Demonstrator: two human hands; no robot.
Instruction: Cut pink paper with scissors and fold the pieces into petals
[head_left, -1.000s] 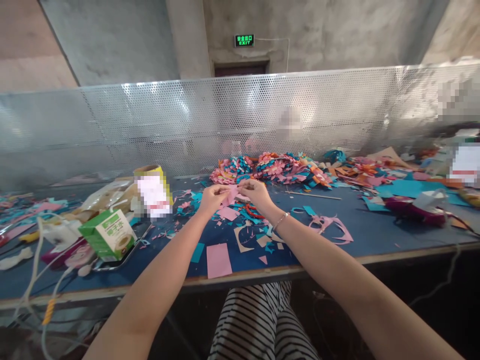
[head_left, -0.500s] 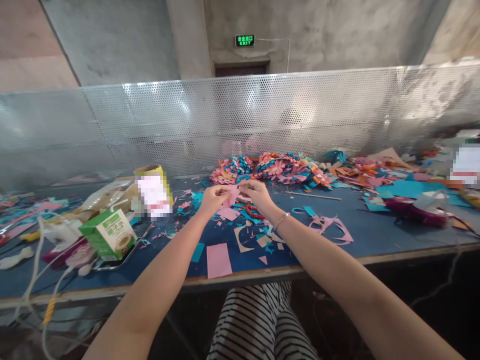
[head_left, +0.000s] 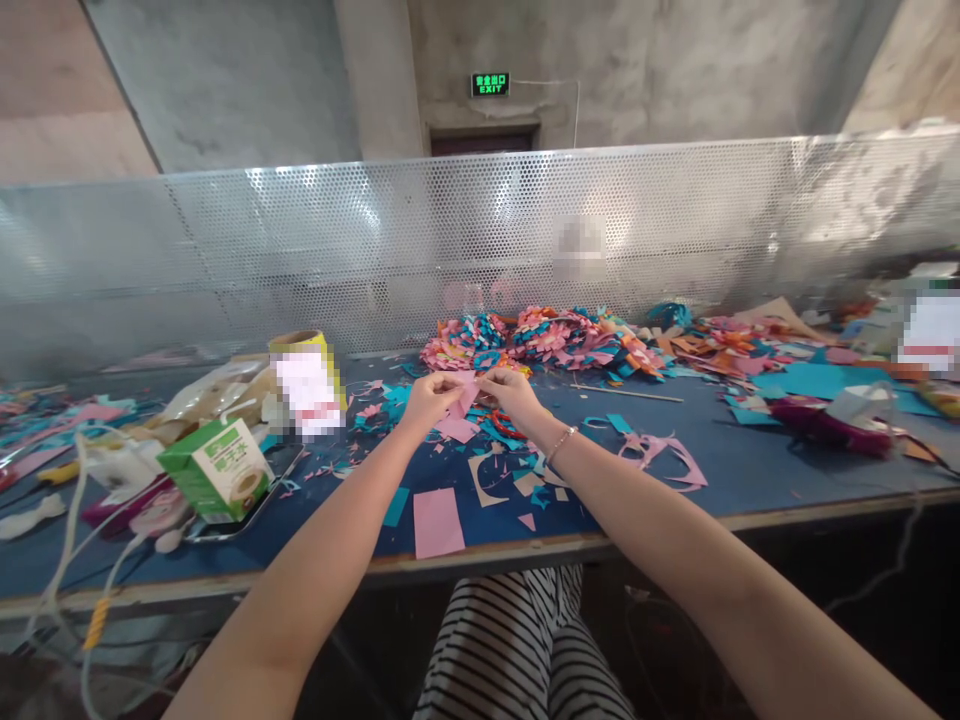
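Observation:
Over the middle of the blue table (head_left: 330, 520), both my hands pinch a small pink sheet (head_left: 466, 392) that looks like felt or paper. Fingers of my left hand (head_left: 433, 397) are closed on its left side. My right hand (head_left: 511, 391), with a bracelet at the wrist, is closed on its right upper edge. Below my right hand lie red-handled scissors (head_left: 508, 425), partly hidden. A flat pink rectangle (head_left: 439, 522) rests near the front edge, beside a blue piece (head_left: 395, 506). A beige cut-out scrap (head_left: 487, 480) lies among several small offcuts.
Heaped pink, blue and orange cut flowers (head_left: 555, 338) lie at the back before a perforated metal screen (head_left: 420, 230). To the left stand a green-and-white carton (head_left: 225, 470), a yellow roll (head_left: 330, 370) and white cables (head_left: 71, 540). Right of me are a thin stick (head_left: 630, 392) and blue sheets (head_left: 847, 385).
My right hand has shifted slightly down, and the pink sheet between my hands has changed its angle a little. The things on the table stay where they were.

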